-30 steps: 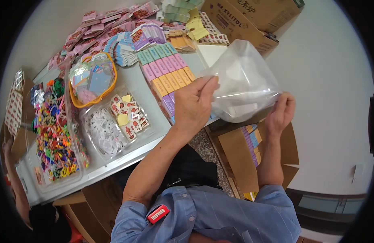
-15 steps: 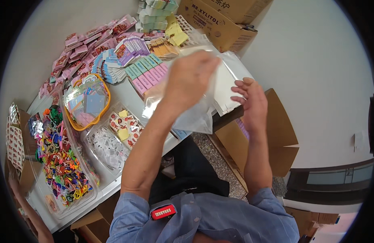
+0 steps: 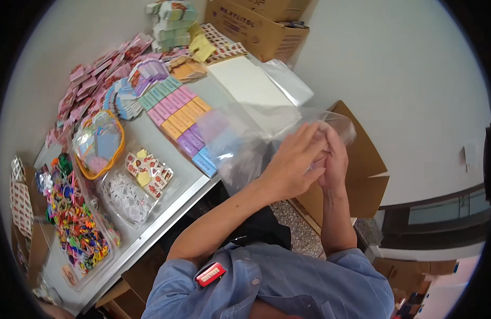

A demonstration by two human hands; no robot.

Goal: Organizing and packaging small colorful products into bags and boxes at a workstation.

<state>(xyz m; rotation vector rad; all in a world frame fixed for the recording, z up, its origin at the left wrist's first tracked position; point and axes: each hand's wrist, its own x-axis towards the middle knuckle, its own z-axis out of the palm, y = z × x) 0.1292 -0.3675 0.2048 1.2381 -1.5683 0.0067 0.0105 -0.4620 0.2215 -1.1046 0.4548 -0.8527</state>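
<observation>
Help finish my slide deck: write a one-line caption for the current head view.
Left hand and right hand close together at a clear plastic bag, near rows of small pastel boxes on a table.

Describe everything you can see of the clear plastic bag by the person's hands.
The clear plastic bag looks thin, glossy and flexible, creased and see-through. It spreads loosely to both sides of the hands; its left part overlaps the end of the coloured boxes in this view. The left hand and right hand meet at its right part; their exact grip is hidden.
</observation>
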